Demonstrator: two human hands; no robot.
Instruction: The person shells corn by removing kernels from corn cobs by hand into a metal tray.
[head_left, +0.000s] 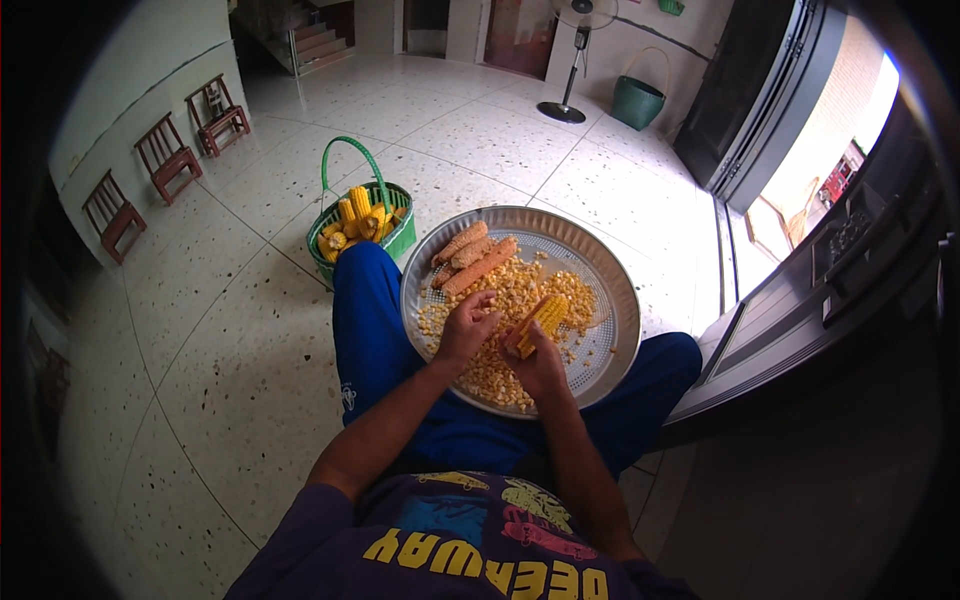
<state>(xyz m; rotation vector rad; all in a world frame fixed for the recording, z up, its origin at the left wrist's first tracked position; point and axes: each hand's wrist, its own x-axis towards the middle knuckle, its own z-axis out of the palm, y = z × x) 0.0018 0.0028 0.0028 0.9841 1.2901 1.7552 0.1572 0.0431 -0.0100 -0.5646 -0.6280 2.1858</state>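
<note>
A partly shelled corn cob (546, 319) is gripped in my right hand (538, 361), tilted up and away from me over the tray. Yellow kernels still cover much of it, and a bare strip shows along its left side. My left hand (468, 328) hovers just left of the cob, fingers curled and slightly apart, with nothing plainly visible in them. Under both hands, a round perforated metal tray (624, 300) rests on my lap. Loose corn kernels (517, 285) are heaped across it. Several stripped cobs (480, 264) lie together at its far left.
Beyond my left knee, a green woven basket (403, 234) holds several yellow corn cobs (361, 214). Small wooden chairs (166, 161) line the left wall. Farther off stand a pedestal fan (562, 111) and a dark green basket (637, 103). A doorway opens at right.
</note>
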